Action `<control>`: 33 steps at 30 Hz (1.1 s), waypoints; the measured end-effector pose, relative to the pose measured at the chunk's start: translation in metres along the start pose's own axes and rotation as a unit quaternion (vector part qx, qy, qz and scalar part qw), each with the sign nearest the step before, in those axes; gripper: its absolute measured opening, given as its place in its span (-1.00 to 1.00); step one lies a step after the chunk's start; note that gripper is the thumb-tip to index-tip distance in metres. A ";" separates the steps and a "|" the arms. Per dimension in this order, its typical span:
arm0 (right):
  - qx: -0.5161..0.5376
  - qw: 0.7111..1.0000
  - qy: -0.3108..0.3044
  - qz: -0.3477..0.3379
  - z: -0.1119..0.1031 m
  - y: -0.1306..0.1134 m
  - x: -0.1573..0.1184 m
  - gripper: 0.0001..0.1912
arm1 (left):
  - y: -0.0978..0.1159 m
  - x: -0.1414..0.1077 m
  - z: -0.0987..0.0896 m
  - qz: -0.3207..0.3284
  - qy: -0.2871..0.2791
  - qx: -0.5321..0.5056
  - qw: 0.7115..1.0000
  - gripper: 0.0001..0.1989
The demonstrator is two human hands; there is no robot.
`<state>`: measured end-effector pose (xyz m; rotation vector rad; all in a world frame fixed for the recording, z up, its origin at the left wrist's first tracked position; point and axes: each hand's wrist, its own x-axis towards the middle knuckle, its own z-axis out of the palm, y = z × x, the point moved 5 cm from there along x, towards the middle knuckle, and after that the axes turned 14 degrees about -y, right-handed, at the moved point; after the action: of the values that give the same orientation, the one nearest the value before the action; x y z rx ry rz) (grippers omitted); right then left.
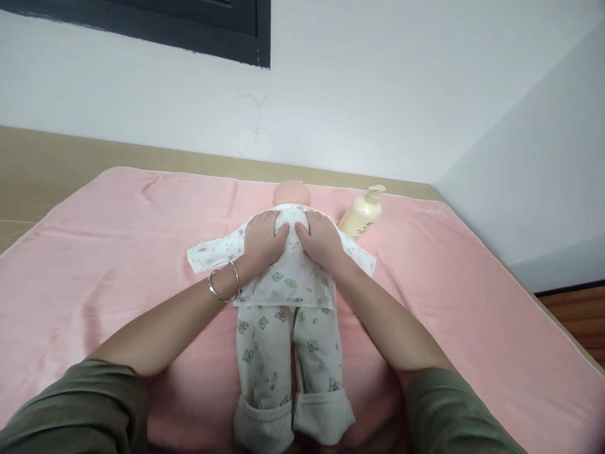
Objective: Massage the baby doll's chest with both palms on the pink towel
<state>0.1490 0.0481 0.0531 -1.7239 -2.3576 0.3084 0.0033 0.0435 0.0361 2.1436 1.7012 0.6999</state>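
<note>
A baby doll (292, 193) in a white top (293, 280) and trousers (269, 353) with small printed figures lies on a pink sheet (179, 214), head away from me. Both sleeves stretch out to the sides, and the trouser cuffs are folded up. My left hand (265, 238) rests on the left part of the upper body, thumb apart from the fingers. On the right part lies my right hand (322, 238), spread the same way. The two thumbs point toward each other near the middle, not touching. A bracelet (224, 282) circles my left wrist.
A cream pump bottle (362, 214) stands or leans on the sheet just right of the doll's shoulder. Beyond the sheet runs a wooden edge (189, 159) against a white wall (340, 94). A dark frame (212, 31) is on the wall at the upper left.
</note>
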 end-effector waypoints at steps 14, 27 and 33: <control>-0.031 0.997 -0.053 -0.048 -0.002 0.003 0.004 -0.50 | 0.025 -0.014 -0.011 0.060 0.005 0.102 0.993 -0.66; 0.037 0.999 -0.024 0.008 -0.012 -0.014 -0.017 -0.70 | 0.016 -0.008 -0.004 0.046 -0.014 0.131 0.990 -0.58; -0.002 0.998 -0.044 0.038 -0.001 0.008 0.011 -0.52 | 0.030 -0.018 -0.011 0.090 0.022 0.155 0.984 -0.77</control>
<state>0.1539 0.0610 0.0523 -1.8406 -2.3577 0.4007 0.0180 0.0177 0.0579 2.5373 1.7501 0.5622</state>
